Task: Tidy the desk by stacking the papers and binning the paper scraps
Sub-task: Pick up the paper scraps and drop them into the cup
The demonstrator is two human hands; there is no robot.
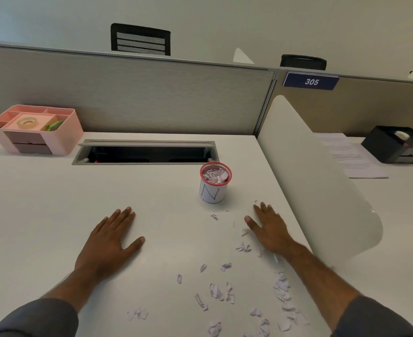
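Observation:
A small red-rimmed mesh bin [214, 182] wrapped in white paper stands on the white desk [54, 203], filled with torn paper bits. Several crumpled paper scraps [218, 291] lie scattered over the desk's near right part. My left hand [111, 235] rests flat on the desk, fingers spread, left of the bin and holding nothing. My right hand [268, 229] lies flat with straight fingers just below and right of the bin, touching scraps beside it. A stack of printed papers [348, 154] lies on the neighbouring desk beyond the divider.
A curved white divider [322, 181] bounds the desk on the right. A pink organiser [34, 128] sits at the back left, an open cable tray [147, 153] at the back centre. A black organiser [397, 144] stands on the neighbouring desk. Grey partition behind.

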